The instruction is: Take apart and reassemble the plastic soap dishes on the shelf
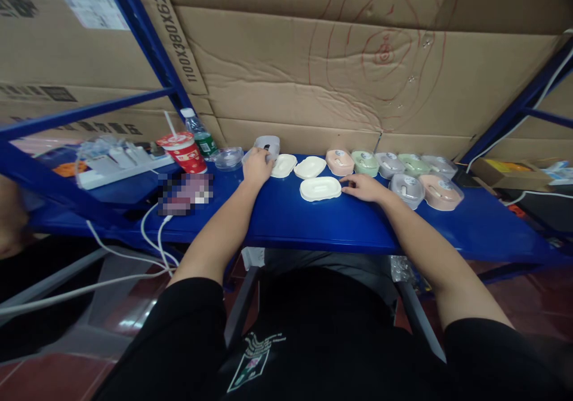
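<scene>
My left hand (257, 167) is at the back of the blue table, its fingers curled over a small greyish plastic box with a clear lid (269, 143). The hand's underside and part of the box are hidden. Beside it lie a cream-coloured shallow piece (283, 166) and another cream piece (310, 167). Nearer to me sits a cream oval tray (320, 188) with a raised rim. My right hand (363, 187) rests at that tray's right end, fingertips apart and close to or touching its edge.
Several lidded boxes, pink (339, 162), green (366, 163) and grey (406, 190), stand at the right. Clear lids (229, 158), a red cup with a straw (185, 151) and a bottle (200, 135) are left. White cables (163, 243) hang over the front edge. Cardboard (286, 73) walls the back.
</scene>
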### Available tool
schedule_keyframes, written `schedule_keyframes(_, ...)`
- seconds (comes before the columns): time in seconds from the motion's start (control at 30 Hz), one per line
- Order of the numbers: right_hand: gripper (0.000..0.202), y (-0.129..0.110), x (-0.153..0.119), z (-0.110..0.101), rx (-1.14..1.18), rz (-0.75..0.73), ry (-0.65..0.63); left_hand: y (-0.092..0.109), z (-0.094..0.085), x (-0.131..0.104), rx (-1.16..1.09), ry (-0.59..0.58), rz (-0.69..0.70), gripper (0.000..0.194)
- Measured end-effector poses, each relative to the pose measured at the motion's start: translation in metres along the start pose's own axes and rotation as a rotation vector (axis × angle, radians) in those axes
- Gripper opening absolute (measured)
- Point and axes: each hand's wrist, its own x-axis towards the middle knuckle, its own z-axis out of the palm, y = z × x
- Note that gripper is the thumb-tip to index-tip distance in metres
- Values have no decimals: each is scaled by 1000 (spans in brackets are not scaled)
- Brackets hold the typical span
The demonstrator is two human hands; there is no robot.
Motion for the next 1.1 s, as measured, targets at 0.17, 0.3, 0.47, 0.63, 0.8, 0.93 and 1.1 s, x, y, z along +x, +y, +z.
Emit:
schedule_keyframes(0.17, 38, 0, 0, 0, -3, 5, 4, 0, -1, 2, -80, 102, -16, 23)
schedule_keyframes(0.3, 39, -3, -1, -2, 23, 2, 28, 14, -5, -2, -192, 218, 50, 26)
schedule_keyframes(0.47, 58, -16, -4, -7, 85, -28, 194, 45, -3, -19, -341, 114, 109, 35)
schedule_keyframes(0.63, 72, -36, -5, -9, 179, -40, 335, 74, -4, -41, -414, -9, 232, 33)
schedule_keyframes(0.8, 57, -42, -3, -6, 153, 46, 372, 90, -14, -52, -211, -141, 261, 59)
schedule_keyframes(0.93, 63, -41, 1, -1, 95, 163, 271, 94, -12, -53, 61, -332, 206, 72)
schedule_keyframes(1.1, 59, -42, 9, 6, -91, 328, 113, 95, 1, -50, 225, -471, 238, 68)
